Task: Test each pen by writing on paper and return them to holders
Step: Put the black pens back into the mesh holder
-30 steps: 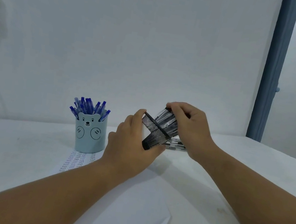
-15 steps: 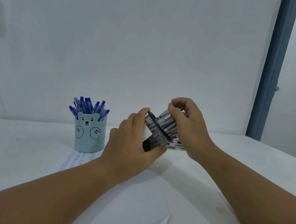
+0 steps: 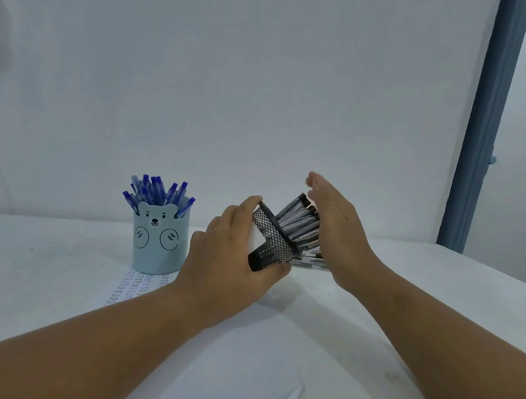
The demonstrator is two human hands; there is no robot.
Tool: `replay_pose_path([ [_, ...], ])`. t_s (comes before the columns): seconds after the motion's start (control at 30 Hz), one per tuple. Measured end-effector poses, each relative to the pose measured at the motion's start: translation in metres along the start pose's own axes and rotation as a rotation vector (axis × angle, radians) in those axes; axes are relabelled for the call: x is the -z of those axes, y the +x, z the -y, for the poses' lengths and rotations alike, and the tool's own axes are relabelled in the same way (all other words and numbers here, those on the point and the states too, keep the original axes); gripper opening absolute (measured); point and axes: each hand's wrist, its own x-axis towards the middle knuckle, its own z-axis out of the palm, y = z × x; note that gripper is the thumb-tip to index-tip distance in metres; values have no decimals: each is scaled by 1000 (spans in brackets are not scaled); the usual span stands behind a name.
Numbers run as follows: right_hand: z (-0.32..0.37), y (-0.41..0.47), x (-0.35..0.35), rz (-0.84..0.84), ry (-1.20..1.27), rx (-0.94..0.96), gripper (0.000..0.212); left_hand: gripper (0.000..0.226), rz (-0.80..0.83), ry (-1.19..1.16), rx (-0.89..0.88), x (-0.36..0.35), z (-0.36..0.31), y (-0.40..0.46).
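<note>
Lying nearest on the white table: a paper sheet with a folded corner, rows of handwritten "test" at its far end. Left hand grips the black mesh holder, fingers curled round its wall, holder tilted right and off the table. Black-capped pens stick out of its mouth. Right hand is flat, fingers straight, against the pen ends; contact looks likely but motion blur hides it. More pens seem to lie on the table behind. Farther left, a blue bear holder stands upright on the paper's far end, full of blue pens.
</note>
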Motion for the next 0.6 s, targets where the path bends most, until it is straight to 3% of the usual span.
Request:
replay_pose_path([
  [0.17,-4,0,2,72,-80,19,53,93,2,1,-6,0,1,0],
  [0.3,-2,5,2,104,144,-10,88,92,3,-11,24,-1,1,2],
  [0.4,-14,18,15,36,183,28,105,92,-8,-86,102,-2,5,4],
  [0.47,-31,23,26,59,7,20,99,93,-24,-163,172,-5,10,6],
  [0.53,-54,28,37,143,-370,39,73,95,-43,-228,241,-7,13,8],
  [0.6,-79,34,44,271,-725,86,71,96,-58,-270,286,-8,16,10],
])
